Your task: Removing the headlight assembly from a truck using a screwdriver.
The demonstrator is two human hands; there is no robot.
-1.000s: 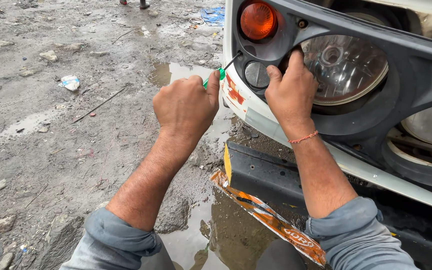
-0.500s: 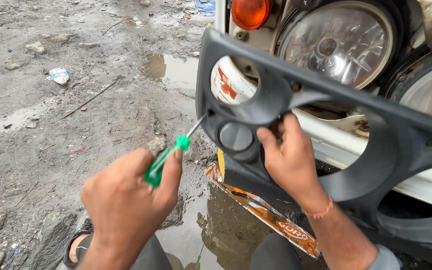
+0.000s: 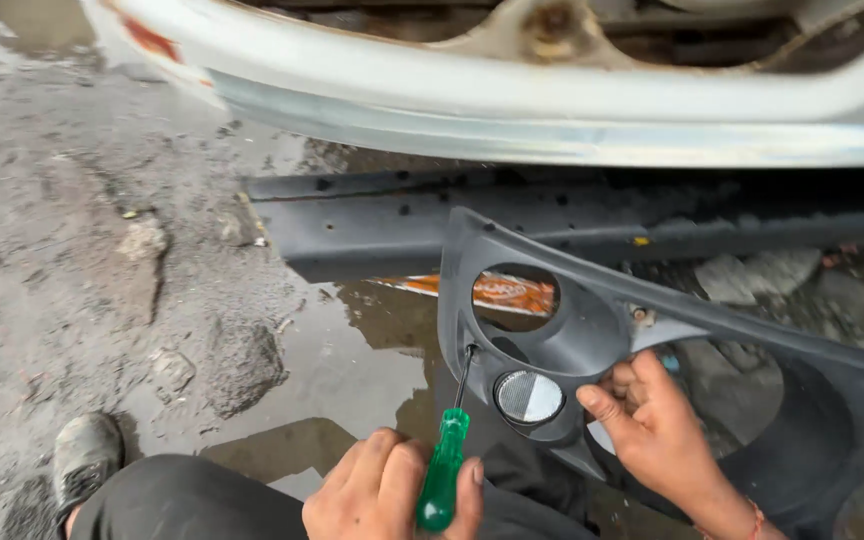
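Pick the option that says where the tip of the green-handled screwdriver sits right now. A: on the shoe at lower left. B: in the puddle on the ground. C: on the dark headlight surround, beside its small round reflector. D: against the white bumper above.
C: the left hand holds the green-handled screwdriver, and its shaft reaches up to the dark headlight surround, just left of the small round reflector.

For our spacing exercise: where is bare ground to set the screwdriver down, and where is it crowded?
Free: dry dirt ground left of the puddle, above the shoe. Crowded: left hand, screwdriver, right hand and grey headlight surround bunch together under the bumper.
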